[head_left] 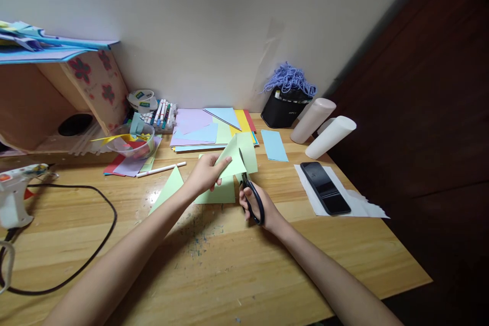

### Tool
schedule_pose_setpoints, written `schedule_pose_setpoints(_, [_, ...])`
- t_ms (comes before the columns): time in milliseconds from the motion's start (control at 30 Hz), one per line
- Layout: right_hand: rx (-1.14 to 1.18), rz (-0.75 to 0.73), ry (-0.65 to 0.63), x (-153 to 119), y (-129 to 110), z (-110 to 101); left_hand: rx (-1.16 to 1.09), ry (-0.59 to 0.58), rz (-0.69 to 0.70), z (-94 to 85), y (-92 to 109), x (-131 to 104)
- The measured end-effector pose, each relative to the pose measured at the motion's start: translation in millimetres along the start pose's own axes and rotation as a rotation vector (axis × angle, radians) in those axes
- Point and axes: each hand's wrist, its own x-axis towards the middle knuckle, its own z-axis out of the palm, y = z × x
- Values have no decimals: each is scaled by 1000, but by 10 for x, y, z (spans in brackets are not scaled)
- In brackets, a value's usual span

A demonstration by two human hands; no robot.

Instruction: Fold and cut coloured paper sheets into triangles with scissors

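My left hand pinches a sheet of light green paper above the middle of the table, thumb on top. In my right hand is a pair of scissors with black handles, its blades pointing away from me. The blades are at the green paper, which is parted along them, with a flap on the right side. Beneath my hands lies another green sheet, partly covered. A green triangular piece rests left of it, partly behind my left forearm.
Stacked coloured paper lies at the back, a light blue piece beside it. A phone rests on white paper at right, near two white rolls. Left are a clear bowl, a white marker and a corded glue gun.
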Motion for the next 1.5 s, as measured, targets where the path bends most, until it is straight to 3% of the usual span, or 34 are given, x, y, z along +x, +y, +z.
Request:
schedule_pose_setpoints(167, [-56,-3,24,-4,17,-8,-44,-15,6,-13,-8,0])
schedule_pose_setpoints(333, [-63,39,31,24,35,-6,-107,-131,16,-66,-56,21])
schedule_pose_setpoints(400, [-60,55,5,21,27,-2,-43,-71,32,-87,-86,42])
schedule_pose_setpoints(567, [-82,84,-92,-53,-59,48,156,208,174,-83,-172,90])
schedule_pose_setpoints(667, [-53,116,-116,-96,-123,102,266,279,230,-45,-189,82])
schedule_pose_setpoints(1000, [-18,97,-46,-92,-204,174,308,227,247,33,-162,33])
schedule_pose_setpoints(1333, [33,109,-8,-35,90,133,194,213,223,41,-159,35])
schedule_pose_setpoints(1500, [-16,66,-38,-53,33,139,145,194,190,46,-168,39])
